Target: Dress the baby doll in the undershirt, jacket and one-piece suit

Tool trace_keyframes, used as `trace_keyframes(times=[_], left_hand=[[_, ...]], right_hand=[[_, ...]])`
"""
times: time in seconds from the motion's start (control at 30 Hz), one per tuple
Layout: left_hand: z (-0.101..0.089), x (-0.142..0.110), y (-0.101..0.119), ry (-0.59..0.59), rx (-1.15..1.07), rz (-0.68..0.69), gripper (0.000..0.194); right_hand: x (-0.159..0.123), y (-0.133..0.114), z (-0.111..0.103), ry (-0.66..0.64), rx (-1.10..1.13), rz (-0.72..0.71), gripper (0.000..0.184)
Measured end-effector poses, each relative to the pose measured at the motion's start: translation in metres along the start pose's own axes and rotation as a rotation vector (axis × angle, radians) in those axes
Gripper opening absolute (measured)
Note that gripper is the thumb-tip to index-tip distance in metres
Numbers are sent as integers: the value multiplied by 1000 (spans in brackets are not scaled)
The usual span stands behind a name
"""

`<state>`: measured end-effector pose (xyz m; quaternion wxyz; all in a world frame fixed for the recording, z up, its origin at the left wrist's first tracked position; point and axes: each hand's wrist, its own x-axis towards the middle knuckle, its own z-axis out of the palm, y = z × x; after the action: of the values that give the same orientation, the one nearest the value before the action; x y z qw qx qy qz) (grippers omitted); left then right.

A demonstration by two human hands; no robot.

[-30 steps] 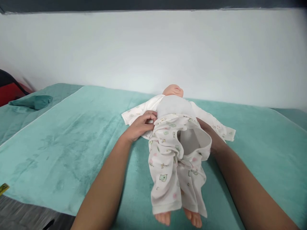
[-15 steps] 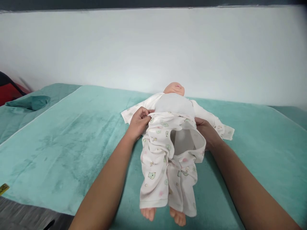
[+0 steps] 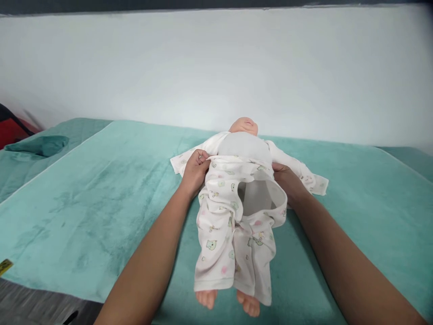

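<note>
A baby doll [image 3: 245, 143] with a pale grey cloth body lies on its back, its head away from me and bare feet towards me. White printed trousers [image 3: 218, 216] cover its legs, with the waistband across the belly. My left hand [image 3: 196, 170] pinches the waistband at the doll's left-hand side in view. My right hand [image 3: 288, 180] is at the opposite side of the waistband, its fingertips partly hidden behind the cloth. Below it, a wide opening in the trousers shows grey inside. White printed sleeves [image 3: 291, 162] spread out to both sides.
The doll lies on a turquoise plush cover [image 3: 101, 194] that spreads to both sides. A white wall [image 3: 216, 72] stands behind it. At the far left are a folded turquoise cloth edge [image 3: 40, 145] and a red and black object [image 3: 11, 128]. Grey floor [image 3: 40, 300] shows at lower left.
The waistband sits slightly higher on the doll's belly, and both hands have shifted a little with it. The trouser legs have ridden up slightly, and the view has drifted a bit.
</note>
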<state>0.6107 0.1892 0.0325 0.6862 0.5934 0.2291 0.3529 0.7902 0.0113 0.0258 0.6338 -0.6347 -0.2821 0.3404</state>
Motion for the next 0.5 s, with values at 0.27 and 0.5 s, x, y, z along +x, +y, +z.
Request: trace_keyframes(times=[0.27, 0.5], left_hand=[[2, -2, -4, -40, 179, -21, 16], [0, -9, 6, -290, 338, 63, 25]], right_hand=[[-1, 0, 4, 52, -87, -63, 31], [-7, -5, 3, -47, -130, -132, 31]])
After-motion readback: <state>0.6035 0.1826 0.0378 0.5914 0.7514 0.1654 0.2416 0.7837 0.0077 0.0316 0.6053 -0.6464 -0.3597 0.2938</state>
